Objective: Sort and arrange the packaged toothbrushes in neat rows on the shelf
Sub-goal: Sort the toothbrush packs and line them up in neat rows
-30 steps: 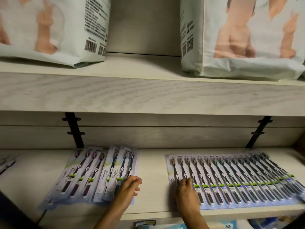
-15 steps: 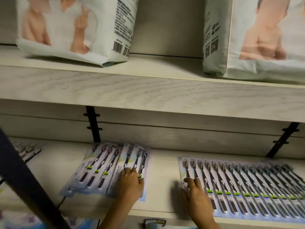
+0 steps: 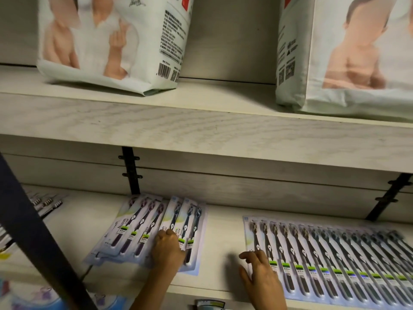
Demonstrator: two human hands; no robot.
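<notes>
Bare shelf [image 3: 223, 238] separates the fanned toothbrush packs [image 3: 138, 229] from the neat toothbrush row [image 3: 335, 260]. The left hand [image 3: 168, 249] lies curled on the fan, grip unclear. The right hand [image 3: 261, 274], fingers loosely spread, touches the row's left edge.

Loses the long toothbrush row [image 3: 335, 260] past the right edge. Hides the fingertips of the left hand [image 3: 167, 247] and, beneath it, part of the left packs [image 3: 134, 229]. Blurs pack print beyond reading.

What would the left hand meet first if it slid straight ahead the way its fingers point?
The left hand rests on the toothbrush packs; going on, it likely crosses their tops, then hits the back panel.
</notes>
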